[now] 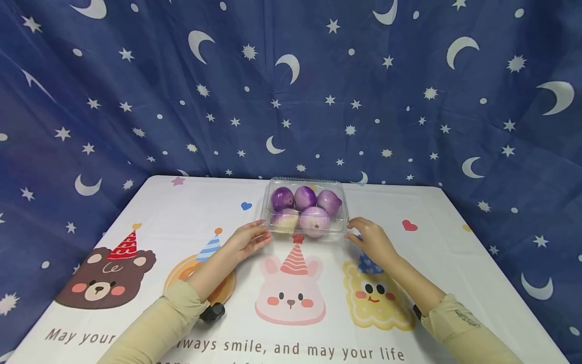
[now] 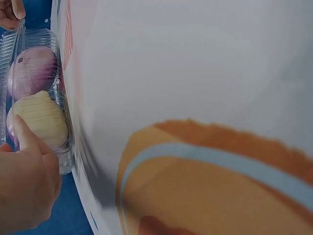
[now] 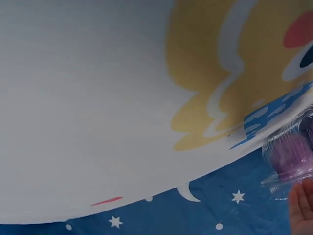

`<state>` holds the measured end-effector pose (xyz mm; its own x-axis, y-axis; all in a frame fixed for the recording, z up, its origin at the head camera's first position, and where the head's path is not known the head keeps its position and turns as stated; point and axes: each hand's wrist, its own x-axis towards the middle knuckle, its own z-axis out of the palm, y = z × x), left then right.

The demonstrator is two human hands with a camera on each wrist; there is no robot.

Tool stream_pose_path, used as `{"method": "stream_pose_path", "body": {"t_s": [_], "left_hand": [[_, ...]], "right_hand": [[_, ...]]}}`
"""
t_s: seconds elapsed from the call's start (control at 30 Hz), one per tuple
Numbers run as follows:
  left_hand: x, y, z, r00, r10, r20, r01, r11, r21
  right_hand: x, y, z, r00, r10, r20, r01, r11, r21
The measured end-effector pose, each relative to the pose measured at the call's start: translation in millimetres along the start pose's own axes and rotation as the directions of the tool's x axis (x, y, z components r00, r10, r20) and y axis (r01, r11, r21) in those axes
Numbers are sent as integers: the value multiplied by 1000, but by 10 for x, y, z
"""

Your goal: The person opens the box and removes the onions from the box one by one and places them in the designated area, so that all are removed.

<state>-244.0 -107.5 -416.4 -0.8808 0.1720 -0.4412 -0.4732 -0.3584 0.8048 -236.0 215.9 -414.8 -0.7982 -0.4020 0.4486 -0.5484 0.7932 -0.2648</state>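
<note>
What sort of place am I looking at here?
Probably a small indoor setup arranged for filming, though the pictures can't confirm that: a moon-and-star curtain hangs behind a cartoon-printed tablecloth, where a clear container holds what look like purple onions.

The upper line of print (image 1: 313,351) breaks where the left sleeve (image 1: 156,323) passes over it, and the lower line (image 1: 202,362) is cut by the head view's bottom edge. The left forearm (image 1: 213,275) hides part of the orange figure (image 1: 181,274). I can't read the mark (image 1: 467,317) on the right sleeve (image 1: 459,333). The right wrist view crops the box (image 3: 281,135) and right hand (image 3: 301,206); the left wrist view, the left hand (image 2: 29,188).
</note>
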Motion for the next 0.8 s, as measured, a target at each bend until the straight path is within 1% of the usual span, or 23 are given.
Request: {"method": "stream_pose_path", "body": {"t_s": [0.13,0.17,0.23,0.3,0.37,0.43,0.5,0.57,0.67,0.8], "left_hand": [[-14,-13,33,1000,-12,16,12,1000,-1],[-19,-20,44,1000,-17,19,17,1000,-3],[-34,-41,76,999,-28,29,28,1000,-10],[-48,-73,119,999,-41,35,41,999,-9],[-60,-112,184,997,-58,43,58,998,6],[-70,-155,264,996,-74,42,72,997,39],[-78,-201,350,996,-86,34,84,995,59],[-82,-240,439,995,-100,21,98,993,63],[-75,-287,562,994,-105,-1,105,994,41],[-42,-323,695,996,-82,-28,83,996,39]], "right_hand": [[21,36,4,998,-37,-49,39,998,46],[23,77,32,995,-66,-73,70,996,52],[34,73,25,988,-129,-83,132,991,29],[43,73,30,974,-212,-80,209,977,-39],[45,66,38,957,-283,-67,273,954,-128],[46,36,27,949,-313,-38,299,930,-212],[44,43,44,945,-327,-23,309,912,-268],[42,42,48,945,-326,-8,310,904,-294],[44,45,48,945,-327,3,313,901,-300],[51,59,45,945,-328,4,315,903,-293]]}}
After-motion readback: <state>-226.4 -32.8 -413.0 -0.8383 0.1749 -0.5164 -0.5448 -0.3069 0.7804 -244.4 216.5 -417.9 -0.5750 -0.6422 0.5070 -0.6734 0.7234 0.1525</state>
